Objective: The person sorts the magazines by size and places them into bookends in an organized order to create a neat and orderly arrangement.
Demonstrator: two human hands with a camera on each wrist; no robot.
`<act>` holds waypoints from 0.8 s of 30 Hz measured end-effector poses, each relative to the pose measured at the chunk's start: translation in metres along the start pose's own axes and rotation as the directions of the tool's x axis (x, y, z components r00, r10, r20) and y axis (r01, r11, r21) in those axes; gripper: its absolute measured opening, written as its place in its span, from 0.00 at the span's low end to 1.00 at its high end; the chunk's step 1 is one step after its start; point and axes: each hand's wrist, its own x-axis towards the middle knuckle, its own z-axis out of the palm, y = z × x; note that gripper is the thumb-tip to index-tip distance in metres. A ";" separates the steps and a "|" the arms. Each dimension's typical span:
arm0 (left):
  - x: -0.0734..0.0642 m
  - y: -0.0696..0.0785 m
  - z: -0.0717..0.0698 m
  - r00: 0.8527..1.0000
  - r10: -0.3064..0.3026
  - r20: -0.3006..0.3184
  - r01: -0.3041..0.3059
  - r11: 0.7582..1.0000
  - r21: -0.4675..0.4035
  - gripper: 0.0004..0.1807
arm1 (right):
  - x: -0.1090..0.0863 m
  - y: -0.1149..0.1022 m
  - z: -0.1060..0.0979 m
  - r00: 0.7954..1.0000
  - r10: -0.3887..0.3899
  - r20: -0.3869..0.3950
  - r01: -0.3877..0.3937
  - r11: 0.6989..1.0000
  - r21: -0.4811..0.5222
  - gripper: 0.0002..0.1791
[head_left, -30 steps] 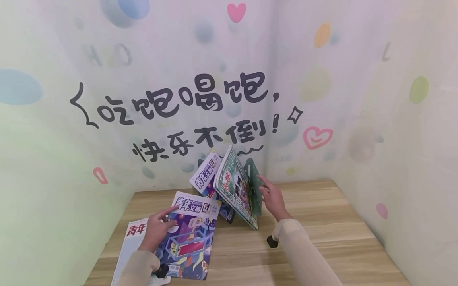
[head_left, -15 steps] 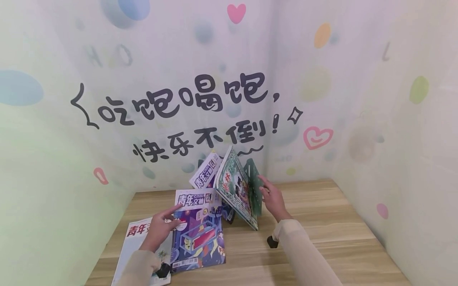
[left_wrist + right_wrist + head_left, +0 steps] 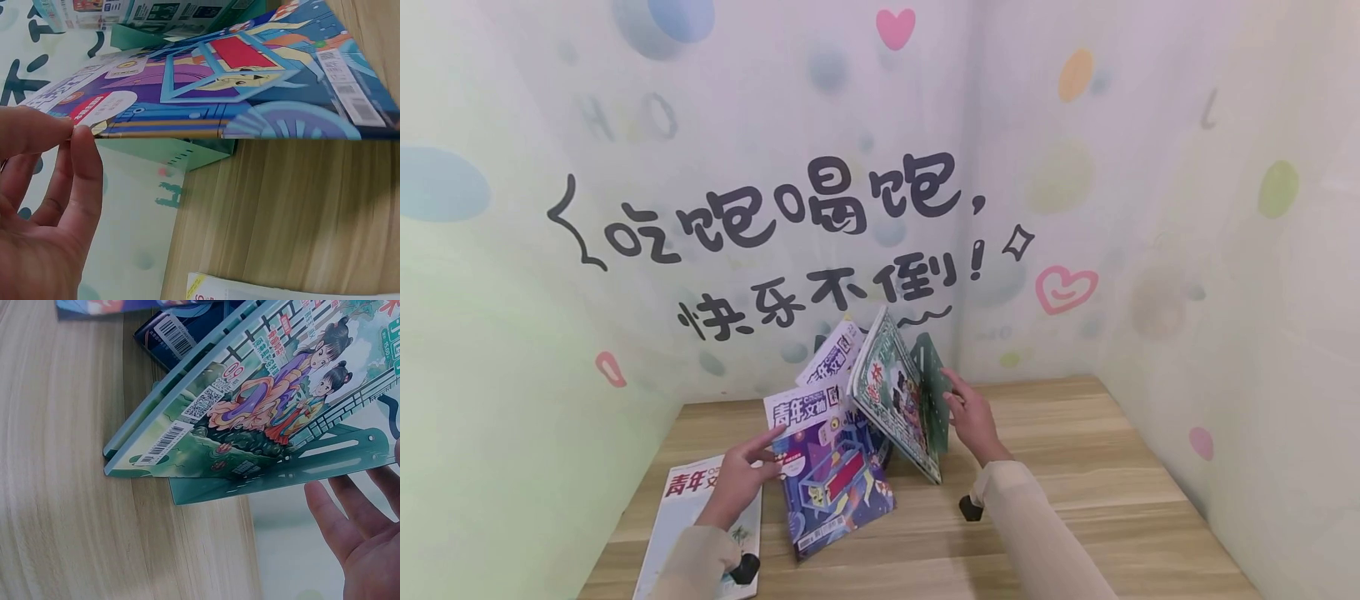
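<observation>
My left hand (image 3: 733,487) pinches the left edge of a purple-blue magazine (image 3: 831,479) between thumb and fingers. In the left wrist view that magazine (image 3: 250,87) is tilted, with its barcode end low near the table. Its upper right part meets a similar purple magazine (image 3: 831,362) leaning behind. Green-covered magazines (image 3: 891,392) lean in a green bookend (image 3: 936,392). The right hand (image 3: 976,423) touches the bookend's outer side with extended fingers, as the right wrist view shows near the bookend's slotted plate (image 3: 337,462). Part of the bookend is hidden behind the magazines.
A white magazine with red lettering (image 3: 688,500) lies flat at the table's left, partly under the left forearm. The wooden table (image 3: 1060,500) meets a printed wall (image 3: 1037,333) behind and at both sides.
The left hand has moved the purple-blue magazine right and back toward the leaning ones, turning and tilting it. More of the white magazine shows. The right hand and bookend stay put.
</observation>
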 end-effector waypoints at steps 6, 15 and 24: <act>0.001 0.001 0.003 1.000 0.023 0.003 -0.023 0.999 -0.033 0.34 | 0.000 -0.001 0.000 1.000 0.001 -0.004 -0.001 1.000 -0.001 0.25; 0.003 -0.003 0.011 0.996 0.079 -0.030 -0.081 0.994 -0.075 0.35 | 0.000 -0.001 -0.001 1.000 0.009 -0.005 -0.009 1.000 0.011 0.24; 0.003 -0.001 0.021 0.994 0.084 -0.073 -0.090 0.992 -0.094 0.35 | 0.000 -0.001 0.000 1.000 0.009 -0.006 -0.009 1.000 0.006 0.25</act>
